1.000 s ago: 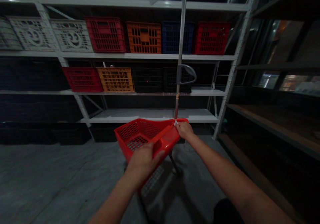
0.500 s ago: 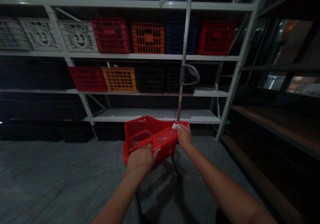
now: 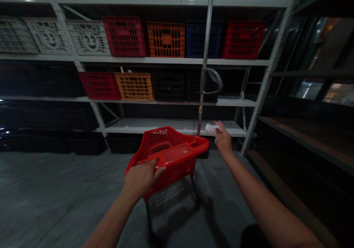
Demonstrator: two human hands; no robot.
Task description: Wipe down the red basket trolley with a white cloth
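A small red plastic shopping cart (image 3: 177, 170) stands on dark legs in front of me, its basket pointing away toward the shelves. My left hand (image 3: 141, 176) is wrapped round the left part of its handle. A metal pole (image 3: 207, 37) with a grey loop grip (image 3: 212, 82) rises behind the cart's right side. Off to the right of the cart, in the air, my right hand (image 3: 223, 139) is closed on a crumpled white cloth (image 3: 212, 129), perhaps a tissue. That hand is apart from the cart.
White metal shelving (image 3: 166, 60) spans the back, carrying red, white, blue and black crates and an orange crate (image 3: 166, 39). A yellow crate (image 3: 134, 86) sits on a lower shelf. Dark shelves (image 3: 304, 137) line the right side. Grey floor (image 3: 69, 196) lies around the cart.
My right hand has lifted off the cart's handle and moved right with the white cloth. The cart has turned slightly, its left handle end coming nearer with my left hand still on it.
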